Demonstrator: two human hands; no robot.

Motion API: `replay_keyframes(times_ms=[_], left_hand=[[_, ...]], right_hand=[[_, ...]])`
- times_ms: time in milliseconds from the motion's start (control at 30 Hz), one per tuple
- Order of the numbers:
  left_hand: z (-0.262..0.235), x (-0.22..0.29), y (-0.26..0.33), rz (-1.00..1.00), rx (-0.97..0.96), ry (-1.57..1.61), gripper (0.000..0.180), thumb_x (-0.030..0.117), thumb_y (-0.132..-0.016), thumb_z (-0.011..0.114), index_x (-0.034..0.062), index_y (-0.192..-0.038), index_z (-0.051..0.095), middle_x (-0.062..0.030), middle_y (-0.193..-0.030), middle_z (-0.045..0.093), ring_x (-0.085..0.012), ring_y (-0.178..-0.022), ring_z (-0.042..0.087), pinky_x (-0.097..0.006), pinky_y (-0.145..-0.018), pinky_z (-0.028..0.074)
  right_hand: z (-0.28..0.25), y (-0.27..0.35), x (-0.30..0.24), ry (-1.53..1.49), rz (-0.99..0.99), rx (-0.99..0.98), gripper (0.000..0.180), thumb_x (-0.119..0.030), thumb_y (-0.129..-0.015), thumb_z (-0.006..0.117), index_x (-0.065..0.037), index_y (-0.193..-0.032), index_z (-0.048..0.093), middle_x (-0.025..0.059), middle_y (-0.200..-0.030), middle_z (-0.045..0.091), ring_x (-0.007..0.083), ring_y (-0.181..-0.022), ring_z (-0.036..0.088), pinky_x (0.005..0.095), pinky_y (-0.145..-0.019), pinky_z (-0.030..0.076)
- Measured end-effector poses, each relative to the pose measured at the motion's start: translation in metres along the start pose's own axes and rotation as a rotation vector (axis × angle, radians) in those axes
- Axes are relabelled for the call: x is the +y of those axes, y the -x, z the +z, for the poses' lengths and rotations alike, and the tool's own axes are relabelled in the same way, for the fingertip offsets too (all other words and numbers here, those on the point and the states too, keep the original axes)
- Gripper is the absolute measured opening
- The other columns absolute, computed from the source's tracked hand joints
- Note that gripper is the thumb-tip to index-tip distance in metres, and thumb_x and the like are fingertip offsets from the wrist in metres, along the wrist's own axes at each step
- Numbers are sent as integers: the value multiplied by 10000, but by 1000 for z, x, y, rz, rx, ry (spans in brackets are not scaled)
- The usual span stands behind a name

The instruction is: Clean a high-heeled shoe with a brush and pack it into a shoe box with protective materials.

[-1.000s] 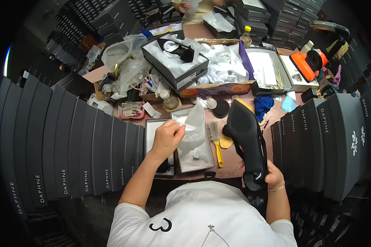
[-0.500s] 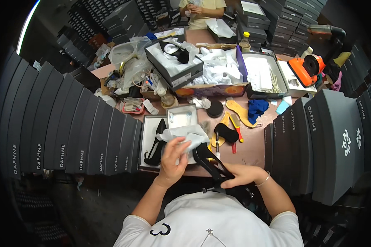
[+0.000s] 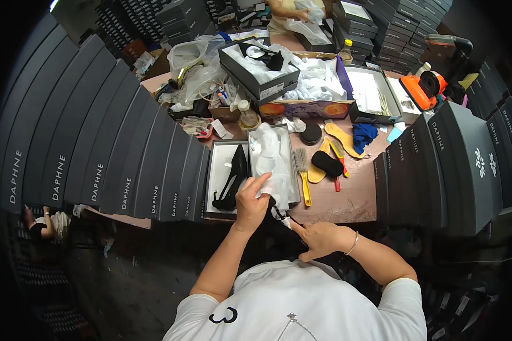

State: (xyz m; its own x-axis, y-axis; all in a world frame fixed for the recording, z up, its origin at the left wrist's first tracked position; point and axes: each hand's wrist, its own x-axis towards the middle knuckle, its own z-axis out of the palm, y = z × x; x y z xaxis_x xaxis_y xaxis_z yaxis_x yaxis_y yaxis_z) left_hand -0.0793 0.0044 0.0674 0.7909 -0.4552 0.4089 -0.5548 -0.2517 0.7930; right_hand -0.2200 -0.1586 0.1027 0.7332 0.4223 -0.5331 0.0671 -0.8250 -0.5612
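White tissue paper [image 3: 269, 150] lies over a black shoe [image 3: 275, 209], hiding most of it; a dark bit shows at the paper's near end. My left hand [image 3: 251, 204] is closed on the paper and shoe from the left, index finger along the paper. At the near end my right hand [image 3: 324, 238] grips the shoe; its index finger touches the paper, while its other fingers are mostly hidden. Beneath is an open shoe box [image 3: 212, 170] with a second black shoe [image 3: 233, 179] in its left half. The box's right part [image 3: 293, 173] is under the paper.
Two brushes [image 3: 302, 176] [image 3: 338, 153], a black pad [image 3: 327, 163], tan insoles [image 3: 344, 139], a round black tin [image 3: 310, 134] and a blue cloth [image 3: 364, 136] lie to the right. Grey boxes [image 3: 128, 153] [image 3: 455, 165] flank the table. Across it, a person [image 3: 293, 14] handles paper.
The black shoe has come under the tissue paper, which now stretches away from me over the box. My left hand has moved right and down onto it. The view has shifted.
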Motion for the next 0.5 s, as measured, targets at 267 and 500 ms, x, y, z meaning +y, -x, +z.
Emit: replay_keyframes(times_ms=[267,500], left_hand=[[-36,-11,40,110,-220,-41,408,-57,-733,626,62,-1121,665,-159,-819,582,-336,-737,612,-379,-647,487],[-36,-20,46,-243,-234,275,306,-49,-808,589,-2,-1100,666,-98,-857,658,-173,-749,610,-271,-680,475]], right_hand=[[7,-34,-21,-129,3,71,991,-356,-736,716,25,-1460,157,306,-1116,583,397,-993,616,407,-876,493],[56,-15,60,-1374,-142,383,968,-352,-749,709,-9,-1487,185,192,-1222,555,292,-970,626,330,-796,519]])
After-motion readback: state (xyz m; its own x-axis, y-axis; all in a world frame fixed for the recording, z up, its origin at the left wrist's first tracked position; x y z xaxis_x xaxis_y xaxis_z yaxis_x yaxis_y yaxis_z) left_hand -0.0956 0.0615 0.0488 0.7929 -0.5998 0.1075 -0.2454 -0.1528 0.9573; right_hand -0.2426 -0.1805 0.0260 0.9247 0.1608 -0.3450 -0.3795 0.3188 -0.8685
